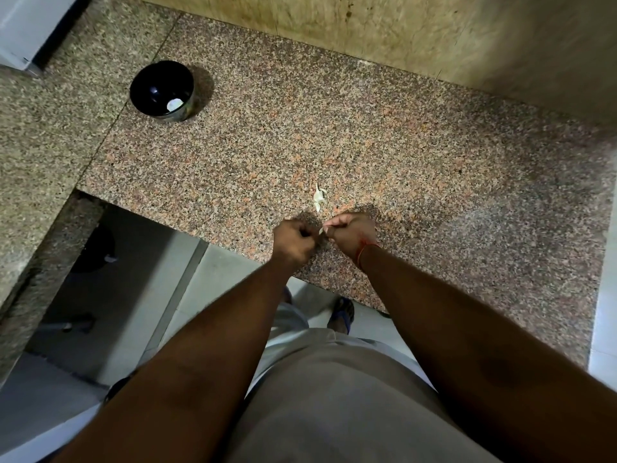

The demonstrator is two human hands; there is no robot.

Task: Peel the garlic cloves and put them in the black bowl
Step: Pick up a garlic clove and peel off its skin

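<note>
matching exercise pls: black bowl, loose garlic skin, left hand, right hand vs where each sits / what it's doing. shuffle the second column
Things:
1. black bowl
2. garlic skin
3. left hand
4. right hand

States:
A. has a red thread at its wrist, pinches a garlic clove
B. lies loose on the granite counter, just beyond the hands
C. stands far left on the counter, a pale piece inside
D. bare wrist, fingers curled at the same clove from the other side

Pairs: 1-C, 2-B, 3-D, 4-A
</note>
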